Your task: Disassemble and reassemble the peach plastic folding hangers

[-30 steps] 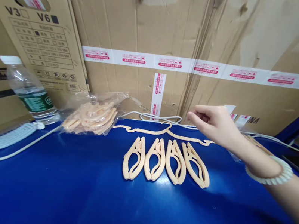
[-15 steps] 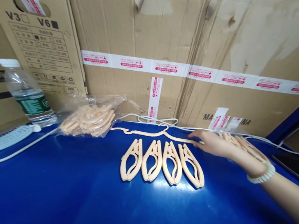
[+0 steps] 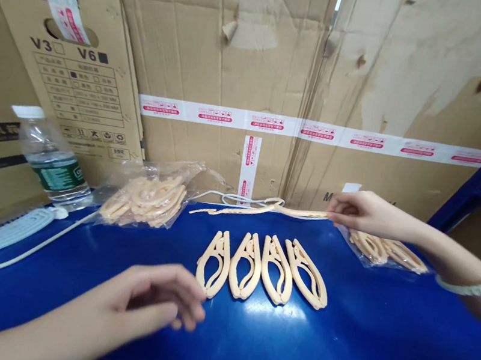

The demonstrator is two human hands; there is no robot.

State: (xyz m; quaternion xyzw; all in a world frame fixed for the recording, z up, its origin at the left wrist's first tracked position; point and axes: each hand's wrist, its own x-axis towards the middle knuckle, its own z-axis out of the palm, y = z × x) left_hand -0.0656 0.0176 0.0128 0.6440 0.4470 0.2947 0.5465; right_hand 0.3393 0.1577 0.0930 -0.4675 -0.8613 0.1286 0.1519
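From my end I now see the left hand (image 3: 152, 300) in the lower part of the view, where half a second ago it was out of sight; its fingers curve loosely apart from the thumb, holding nothing, near the leftmost folded hanger (image 3: 224, 265). The right hand (image 3: 365, 213) has its fingers pinched on the right end of the unfolded hanger (image 3: 245, 210), which I now find tilted, that end raised, behind the unchanged row of four folded hangers.
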